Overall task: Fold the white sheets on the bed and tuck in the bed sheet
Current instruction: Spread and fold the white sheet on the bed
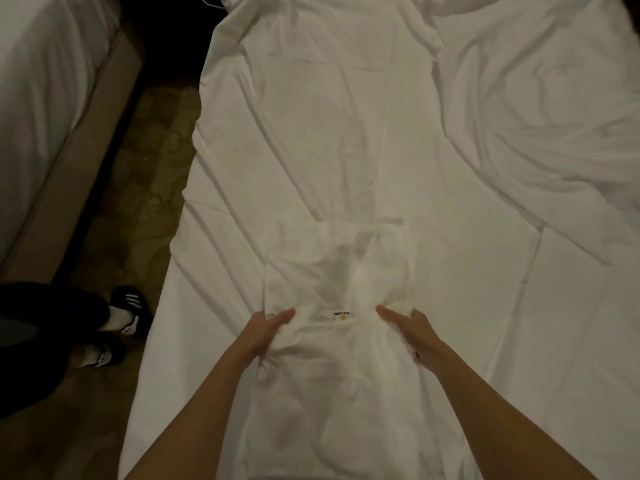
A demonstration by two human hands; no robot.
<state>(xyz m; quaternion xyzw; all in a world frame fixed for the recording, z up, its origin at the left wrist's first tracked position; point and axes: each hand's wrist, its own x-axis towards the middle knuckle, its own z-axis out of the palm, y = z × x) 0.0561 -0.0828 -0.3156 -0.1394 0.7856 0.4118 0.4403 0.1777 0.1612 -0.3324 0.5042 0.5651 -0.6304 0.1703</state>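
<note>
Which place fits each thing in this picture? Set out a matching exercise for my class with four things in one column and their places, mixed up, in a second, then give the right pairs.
Things
1. folded sheet
2. label
3. crumpled bedding
4. shoes

Places
A. on the floor, left of the bed
B. heaped at the far right of the bed
C. between the left hand and the right hand
D. in the middle of the bed, near edge gripped by both hands

Pairs: 1-D, 2-C, 3-B, 4-A
</note>
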